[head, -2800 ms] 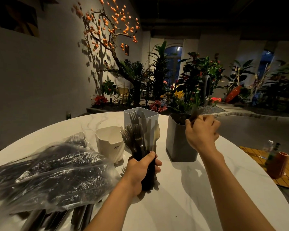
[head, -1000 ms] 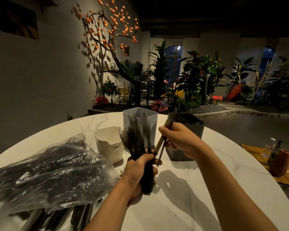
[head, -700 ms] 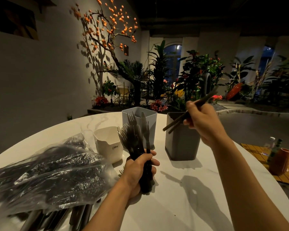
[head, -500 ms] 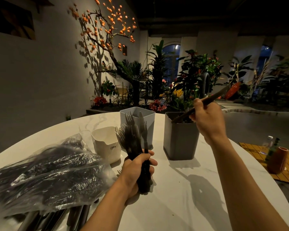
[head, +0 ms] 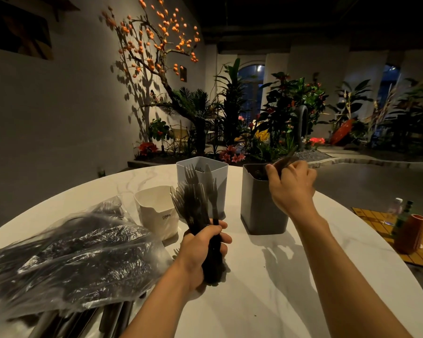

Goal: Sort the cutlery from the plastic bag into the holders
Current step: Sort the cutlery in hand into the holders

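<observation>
On the white table (head: 266,301), a bundle of dark forks (head: 195,203) was held upright in the left hand (head: 203,250), whose fingers were wrapped tightly round the handles, the tines fanned out in front of the pale grey holder (head: 215,172). Half a second earlier, a single dark utensil (head: 285,161) had been raised slantwise above the dark grey holder (head: 259,206); by this moment it had been lowered to that holder's rim by the right hand (head: 291,186), and it was pinched between thumb and curled fingers, its upper end alone projecting past the knuckles. Whether its lower end had entered the holder could not be told, since it was hidden by the hand. The piece was judged to be on the point of being dropped in, so that one more item would be sorted.

Much was judged to remain: the plastic bag (head: 66,259) lay at the left, well apart from the right hand and near the left forearm, with dark cutlery massed inside it and handles protruding from beneath its near edge. A white cup-like holder (head: 156,215) stood between the bag and the fork bundle, just beside the latter.
</observation>
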A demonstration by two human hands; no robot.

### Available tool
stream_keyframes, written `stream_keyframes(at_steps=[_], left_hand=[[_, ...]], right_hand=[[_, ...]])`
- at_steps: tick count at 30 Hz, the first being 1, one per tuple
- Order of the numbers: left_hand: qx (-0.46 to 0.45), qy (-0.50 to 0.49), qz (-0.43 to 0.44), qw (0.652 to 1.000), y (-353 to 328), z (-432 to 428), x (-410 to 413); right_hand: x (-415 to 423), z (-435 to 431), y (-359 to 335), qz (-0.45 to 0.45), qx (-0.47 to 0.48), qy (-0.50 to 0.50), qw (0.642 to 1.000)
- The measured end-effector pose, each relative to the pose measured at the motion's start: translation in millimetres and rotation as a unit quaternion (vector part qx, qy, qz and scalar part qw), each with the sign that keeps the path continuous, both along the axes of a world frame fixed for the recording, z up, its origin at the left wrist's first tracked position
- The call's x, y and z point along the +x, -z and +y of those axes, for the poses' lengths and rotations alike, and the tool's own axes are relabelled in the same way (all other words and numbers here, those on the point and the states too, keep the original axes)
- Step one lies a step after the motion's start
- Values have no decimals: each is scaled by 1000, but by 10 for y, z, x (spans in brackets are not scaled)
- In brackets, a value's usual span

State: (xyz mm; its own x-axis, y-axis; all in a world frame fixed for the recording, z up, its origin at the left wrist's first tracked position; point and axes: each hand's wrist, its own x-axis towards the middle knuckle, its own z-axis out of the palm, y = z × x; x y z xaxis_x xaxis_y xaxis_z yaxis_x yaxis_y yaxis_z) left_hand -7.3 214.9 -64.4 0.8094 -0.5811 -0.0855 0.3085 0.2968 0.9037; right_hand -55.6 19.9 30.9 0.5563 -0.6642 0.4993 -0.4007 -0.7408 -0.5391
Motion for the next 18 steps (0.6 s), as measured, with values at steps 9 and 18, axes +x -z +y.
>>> stream_keyframes(at_steps=[9,18], left_hand=[[4,7,1,1000,-5,-1,-5],[6,14,-7,1000,-10,-5,-4]], right_hand=[[-132,-9,-110,-269,69,-27,960],[-127,-122,-296,-287,81,-76,952]])
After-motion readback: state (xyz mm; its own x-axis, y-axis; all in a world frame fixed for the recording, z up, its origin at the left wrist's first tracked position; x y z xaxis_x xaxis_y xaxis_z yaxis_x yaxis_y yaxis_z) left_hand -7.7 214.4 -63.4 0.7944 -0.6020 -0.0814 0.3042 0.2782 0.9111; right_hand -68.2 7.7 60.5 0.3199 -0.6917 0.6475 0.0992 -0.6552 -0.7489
